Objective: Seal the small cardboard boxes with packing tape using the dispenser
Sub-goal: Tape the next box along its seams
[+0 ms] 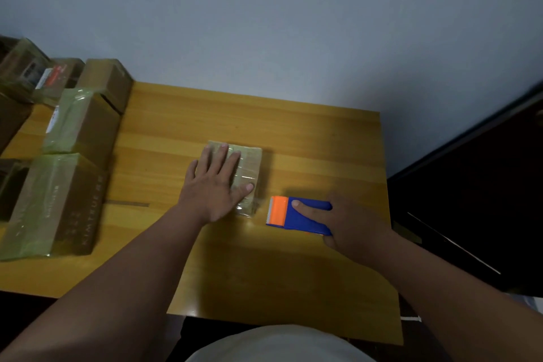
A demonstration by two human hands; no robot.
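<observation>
Mid-table [308,132], the small taped box [249,164] lies under the flat, straight-fingered left hand [216,182], while just right of the box the right hand [349,229] grips the blue-and-orange dispenser [296,214], bare wood beyond toward the table's right edge.

Dim, soft-focus wide-angle view; edges bend, shadows fall rightward.

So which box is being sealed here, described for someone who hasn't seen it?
On the wooden table, look to the middle, away from the boxes stacked at the left edge. The small box lies alone under the flat left hand, beside the blue-and-orange dispenser.
</observation>
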